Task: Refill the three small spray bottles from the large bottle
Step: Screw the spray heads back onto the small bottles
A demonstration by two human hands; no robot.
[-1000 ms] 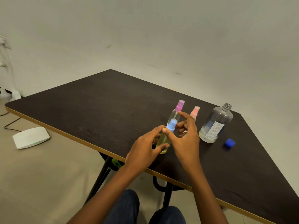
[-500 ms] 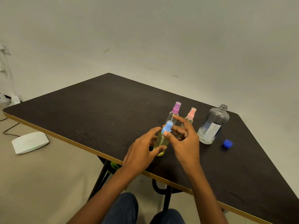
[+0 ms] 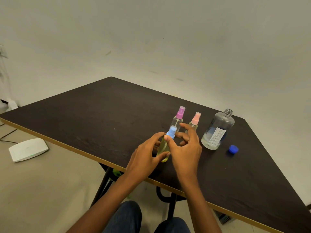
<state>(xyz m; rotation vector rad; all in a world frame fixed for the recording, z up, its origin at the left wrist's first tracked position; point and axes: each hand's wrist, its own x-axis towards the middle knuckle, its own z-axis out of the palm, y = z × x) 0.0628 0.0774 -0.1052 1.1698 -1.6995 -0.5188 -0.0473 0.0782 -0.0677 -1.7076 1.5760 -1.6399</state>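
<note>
A small spray bottle with a blue top and yellowish liquid stands near the table's front edge. My left hand grips its body between thumb and fingers. My right hand pinches the blue top with thumb and fingers, index finger raised. Just behind stand a purple-topped spray bottle and a pink-topped spray bottle. To the right is the large clear bottle, uncapped, with a white label and a little liquid at the bottom. Its blue cap lies on the table beside it.
The dark table has a light wooden front edge and black legs. A white flat device with a cable lies on the floor at the left. A pale wall rises behind the table. My knees show below the table edge.
My right hand's fingers have shifted around the blue top. My left hand has kept its hold on the bottle. The other bottles have not moved on the table.
</note>
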